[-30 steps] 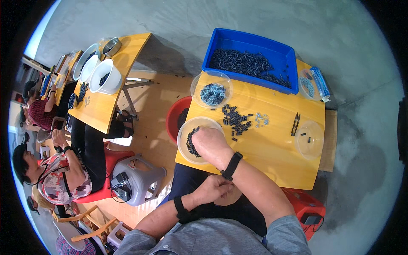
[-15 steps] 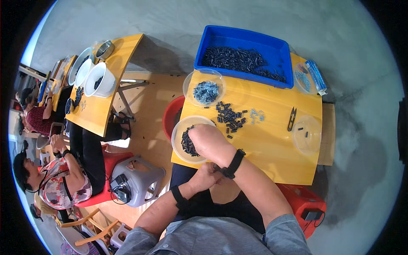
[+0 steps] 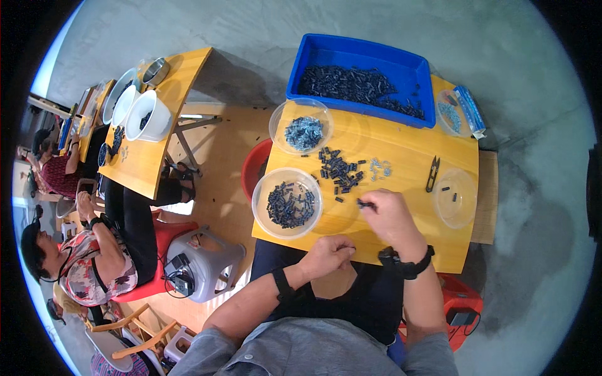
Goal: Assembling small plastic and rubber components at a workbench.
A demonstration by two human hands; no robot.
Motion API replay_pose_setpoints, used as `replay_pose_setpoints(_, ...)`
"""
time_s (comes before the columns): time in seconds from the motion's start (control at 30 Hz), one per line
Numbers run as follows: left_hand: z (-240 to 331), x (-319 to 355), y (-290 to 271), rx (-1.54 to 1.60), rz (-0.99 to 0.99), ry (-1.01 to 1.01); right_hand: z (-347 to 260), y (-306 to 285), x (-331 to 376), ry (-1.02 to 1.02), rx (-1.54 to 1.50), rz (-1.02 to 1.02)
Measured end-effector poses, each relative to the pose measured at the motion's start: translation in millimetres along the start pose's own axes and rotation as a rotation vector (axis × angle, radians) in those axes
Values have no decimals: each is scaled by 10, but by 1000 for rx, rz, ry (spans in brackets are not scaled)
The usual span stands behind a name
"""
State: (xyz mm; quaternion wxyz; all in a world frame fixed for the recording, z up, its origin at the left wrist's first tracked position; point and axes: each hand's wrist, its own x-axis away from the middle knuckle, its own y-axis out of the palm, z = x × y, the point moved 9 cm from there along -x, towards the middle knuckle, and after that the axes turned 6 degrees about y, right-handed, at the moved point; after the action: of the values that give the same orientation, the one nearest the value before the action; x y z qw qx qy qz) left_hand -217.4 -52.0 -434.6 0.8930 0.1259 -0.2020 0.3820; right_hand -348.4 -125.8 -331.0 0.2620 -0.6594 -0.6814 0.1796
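Observation:
My right hand (image 3: 390,219) is above the front middle of the yellow table, its thumb and fingers pinching a small black piece (image 3: 365,204). Beside it, at the table's front edge, my left hand (image 3: 327,255) is closed, fingertips pressed together; what it may hold is hidden. Left of both hands stands a clear round bowl (image 3: 258,207) partly filled with small black cylindrical pieces (image 3: 290,207). Just beyond my right hand lie a loose heap of black pieces (image 3: 338,170) and several small silvery parts (image 3: 380,168).
A blue tray (image 3: 401,117) of black pieces spans the far edge. Clear tubs (image 3: 276,135) hold silvery-blue parts. Black thread snips (image 3: 433,174) lie near another clear tub (image 3: 467,213) at right. A red bucket (image 3: 251,166) stands left. A co-worker (image 3: 94,257) sits at another table.
My right hand has left the bowl of black pieces and moved right over the table, now with a black piece between its fingers. My left hand has shifted slightly right.

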Motion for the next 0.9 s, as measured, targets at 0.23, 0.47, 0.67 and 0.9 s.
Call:
replay_pose_setpoints(0.23, 73, -148, 145, 96, 8, -1, 679, -405, 338, 73, 408, 185)
replay_pose_setpoints(0.47, 3, -219, 74, 132, 42, -64, 851, -394, 356, 111, 506, 244)
replay_pose_setpoints(0.67, -64, -262, 98, 113, 28, -41, 858, -452, 413, 113, 359, 295)
replay_pose_setpoints(0.9, -25, -249, 100, 87, 34, -48, 945, -471, 533, 144, 253, 355)
